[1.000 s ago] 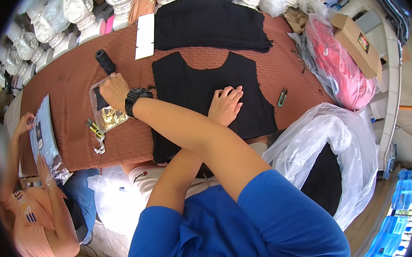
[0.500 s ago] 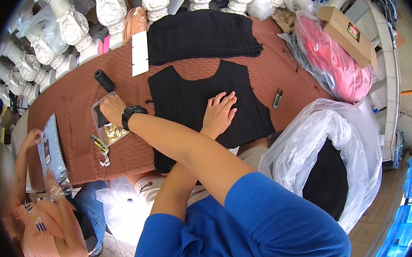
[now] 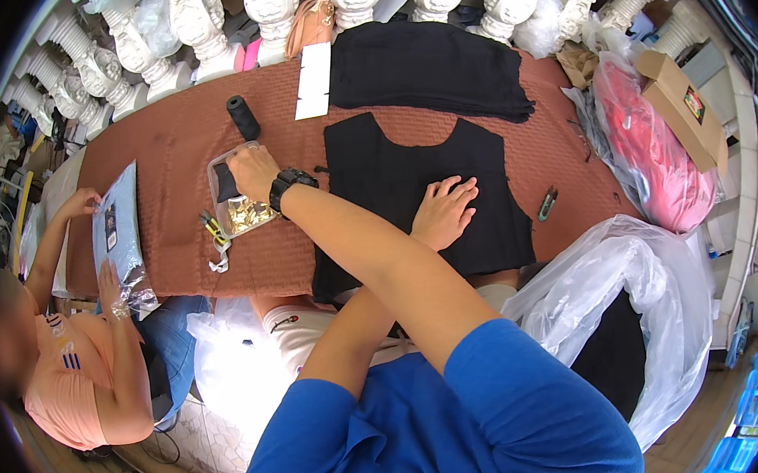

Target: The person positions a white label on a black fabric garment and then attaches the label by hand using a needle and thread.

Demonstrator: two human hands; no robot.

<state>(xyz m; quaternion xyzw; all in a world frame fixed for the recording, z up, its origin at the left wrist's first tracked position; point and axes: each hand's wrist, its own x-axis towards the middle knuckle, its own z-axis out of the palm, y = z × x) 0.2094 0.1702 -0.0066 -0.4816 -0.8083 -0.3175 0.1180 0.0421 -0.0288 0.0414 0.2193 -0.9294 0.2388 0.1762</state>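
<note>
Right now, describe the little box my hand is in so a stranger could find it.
On the brown table, look left of the black garment piece. The clear plastic box sits under the right hand, near the black thread spool; only it holds gold bits.

Open brown surface (image 3: 165,165) between black thread spool (image 3: 243,117) and co-worker's blue packet (image 3: 117,228): free passage. Clear plastic tray (image 3: 240,199) blocks area just left of black garment piece (image 3: 421,197). Arms cross over garment. Right side crowded: small clip tool (image 3: 547,204), pink bag (image 3: 652,159), cardboard box (image 3: 679,107).
</note>
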